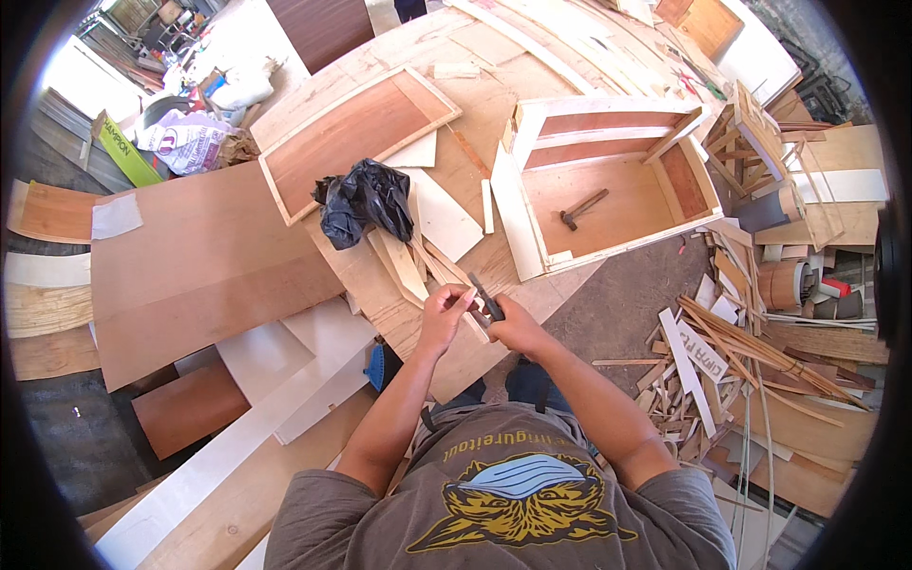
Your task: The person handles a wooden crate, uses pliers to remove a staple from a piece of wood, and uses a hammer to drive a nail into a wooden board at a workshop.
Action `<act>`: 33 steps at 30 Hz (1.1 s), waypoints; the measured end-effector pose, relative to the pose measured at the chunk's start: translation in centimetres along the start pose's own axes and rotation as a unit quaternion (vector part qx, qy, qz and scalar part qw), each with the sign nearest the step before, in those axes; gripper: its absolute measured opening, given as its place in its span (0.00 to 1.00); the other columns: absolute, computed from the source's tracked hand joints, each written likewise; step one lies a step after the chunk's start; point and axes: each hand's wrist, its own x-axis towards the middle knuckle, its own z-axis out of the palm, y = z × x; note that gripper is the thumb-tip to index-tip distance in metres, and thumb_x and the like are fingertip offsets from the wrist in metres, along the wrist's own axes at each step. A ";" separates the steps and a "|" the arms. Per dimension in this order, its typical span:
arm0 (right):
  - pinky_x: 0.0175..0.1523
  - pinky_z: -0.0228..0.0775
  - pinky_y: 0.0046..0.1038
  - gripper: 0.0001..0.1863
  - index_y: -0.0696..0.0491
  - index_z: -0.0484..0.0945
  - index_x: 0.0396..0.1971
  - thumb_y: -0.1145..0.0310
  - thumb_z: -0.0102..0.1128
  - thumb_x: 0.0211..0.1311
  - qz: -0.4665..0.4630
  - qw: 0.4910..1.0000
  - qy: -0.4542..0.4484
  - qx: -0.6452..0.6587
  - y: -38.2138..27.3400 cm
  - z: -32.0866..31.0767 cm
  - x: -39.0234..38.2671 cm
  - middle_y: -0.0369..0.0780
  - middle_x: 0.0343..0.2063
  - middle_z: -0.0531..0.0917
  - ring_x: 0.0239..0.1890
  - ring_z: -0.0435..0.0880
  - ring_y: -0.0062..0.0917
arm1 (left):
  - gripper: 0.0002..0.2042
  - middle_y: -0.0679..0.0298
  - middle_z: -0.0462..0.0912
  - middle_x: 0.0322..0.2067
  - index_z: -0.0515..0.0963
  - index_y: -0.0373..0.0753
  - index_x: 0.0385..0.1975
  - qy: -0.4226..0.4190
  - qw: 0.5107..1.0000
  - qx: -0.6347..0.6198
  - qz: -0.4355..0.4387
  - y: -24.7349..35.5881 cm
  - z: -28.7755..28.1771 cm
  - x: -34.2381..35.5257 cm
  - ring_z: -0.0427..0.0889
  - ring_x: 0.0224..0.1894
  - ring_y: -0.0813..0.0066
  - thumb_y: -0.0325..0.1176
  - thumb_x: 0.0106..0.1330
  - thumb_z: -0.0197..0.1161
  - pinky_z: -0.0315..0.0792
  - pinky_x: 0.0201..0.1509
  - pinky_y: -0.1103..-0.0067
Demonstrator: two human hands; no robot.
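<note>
Over the near corner of the plywood worktable, my two hands are close together. My right hand is wrapped round a dark hand tool, narrow at its far end; its exact kind does not show. Beside it, my left hand is closed in a pinch around a thin pale wooden strip, partly hidden by the fingers. Just beyond lie narrow wood offcuts and a crumpled black plastic bag. A hammer rests inside an open wooden box frame to the right.
A framed plywood panel lies beyond the bag. Brown sheets and long pale boards lie at my left. On the right, scrap wood is heaped on the floor. Long strips lie at the table's far side.
</note>
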 end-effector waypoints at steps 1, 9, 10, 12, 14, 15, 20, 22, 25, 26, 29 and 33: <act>0.24 0.64 0.26 0.23 0.56 0.74 0.43 0.74 0.63 0.41 0.003 1.000 -0.010 -0.008 0.0 0.4 0.1 0.37 0.27 0.74 0.23 0.72 0.21 | 0.09 0.62 0.85 0.34 0.80 0.34 0.37 0.000 1.000 -0.001 0.000 -0.2 -0.4 -0.2 0.85 0.37 0.76 0.35 0.72 0.66 0.79 0.46 0.77; 0.30 0.70 0.30 0.21 0.60 0.73 0.41 0.71 0.63 0.43 0.050 0.993 -0.099 -0.034 -2.0 0.3 0.5 0.43 0.28 0.79 0.27 0.78 0.27 | 0.08 0.65 0.85 0.30 0.82 0.33 0.35 0.037 0.999 0.003 -0.001 -0.4 -2.3 -0.5 0.84 0.33 0.79 0.33 0.70 0.68 0.79 0.43 0.80; 0.27 0.69 0.29 0.24 0.59 0.73 0.45 0.70 0.62 0.43 0.063 0.991 -0.112 -0.028 -1.9 0.2 0.8 0.42 0.27 0.78 0.25 0.77 0.25 | 0.08 0.65 0.85 0.30 0.82 0.33 0.35 0.042 0.999 0.002 0.002 -0.7 -2.0 -0.3 0.84 0.33 0.79 0.33 0.70 0.68 0.79 0.43 0.80; 0.25 0.67 0.27 0.27 0.59 0.73 0.49 0.70 0.62 0.44 0.074 0.988 -0.133 -0.024 -1.4 -0.1 1.8 0.40 0.26 0.77 0.23 0.76 0.23 | 0.09 0.65 0.85 0.29 0.82 0.33 0.35 0.100 0.995 -0.024 -0.001 -1.5 -1.4 -0.3 0.83 0.32 0.79 0.33 0.70 0.68 0.79 0.41 0.81; 0.24 0.65 0.28 0.34 0.57 0.70 0.59 0.70 0.61 0.45 0.017 0.982 -0.184 -0.044 -0.9 -0.7 3.0 0.38 0.23 0.75 0.21 0.75 0.24 | 0.09 0.64 0.85 0.29 0.82 0.32 0.34 0.141 0.989 -0.039 -0.005 -2.5 -0.6 -0.2 0.83 0.31 0.78 0.33 0.70 0.68 0.78 0.40 0.81; 0.24 0.65 0.28 0.34 0.57 0.70 0.59 0.70 0.61 0.45 0.015 0.981 -0.190 -0.045 -0.9 -0.9 3.3 0.38 0.23 0.75 0.21 0.75 0.24 | 0.09 0.63 0.85 0.28 0.82 0.32 0.34 0.177 0.983 -0.055 -0.009 -2.9 -0.3 -0.1 0.83 0.31 0.78 0.33 0.70 0.68 0.78 0.39 0.81; 0.24 0.64 0.29 0.37 0.55 0.69 0.63 0.69 0.62 0.46 0.092 0.969 -0.227 -0.026 -0.8 -1.6 4.9 0.39 0.24 0.75 0.24 0.75 0.25 | 0.10 0.62 0.85 0.28 0.82 0.32 0.34 0.297 0.951 -0.091 0.007 -4.2 0.1 1.4 0.83 0.29 0.77 0.33 0.70 0.67 0.78 0.38 0.81; 0.25 0.65 0.31 0.36 0.57 0.69 0.61 0.68 0.62 0.47 0.115 0.970 -0.212 -0.025 0.1 -1.3 5.9 0.39 0.25 0.76 0.25 0.75 0.26 | 0.10 0.62 0.85 0.28 0.81 0.31 0.33 0.339 0.935 -0.101 0.013 -4.4 -0.2 2.1 0.82 0.28 0.77 0.33 0.70 0.67 0.78 0.37 0.80; 0.25 0.66 0.33 0.28 0.58 0.71 0.54 0.67 0.62 0.51 0.153 0.979 -0.132 0.021 3.2 -0.4 8.8 0.41 0.28 0.79 0.25 0.77 0.26 | 0.10 0.62 0.85 0.27 0.81 0.31 0.33 0.380 0.920 -0.098 0.010 -4.2 -0.3 3.1 0.82 0.27 0.77 0.33 0.70 0.68 0.78 0.35 0.81; 0.24 0.67 0.34 0.21 0.58 0.73 0.47 0.67 0.61 0.53 0.166 0.981 -0.074 0.063 4.2 0.3 10.1 0.41 0.29 0.81 0.25 0.79 0.26 | 0.10 0.63 0.85 0.27 0.81 0.32 0.33 0.387 0.916 -0.106 0.009 -4.3 -0.6 3.2 0.82 0.26 0.77 0.33 0.70 0.68 0.78 0.34 0.81; 0.29 0.74 0.43 0.22 0.61 0.73 0.47 0.64 0.61 0.56 0.149 0.984 0.088 -0.034 5.9 2.1 13.2 0.49 0.34 0.84 0.34 0.86 0.35 | 0.10 0.63 0.84 0.27 0.80 0.32 0.33 0.394 0.912 -0.112 0.003 -4.9 -1.3 3.4 0.82 0.26 0.78 0.34 0.69 0.69 0.77 0.33 0.81; 0.42 0.78 0.49 0.27 0.64 0.72 0.53 0.63 0.61 0.58 0.151 0.977 0.125 -0.081 8.3 3.2 17.0 0.57 0.42 0.84 0.45 0.85 0.45 | 0.10 0.64 0.84 0.27 0.81 0.33 0.33 0.397 0.910 -0.112 -0.028 -5.3 -0.7 3.5 0.82 0.26 0.78 0.35 0.69 0.69 0.78 0.32 0.81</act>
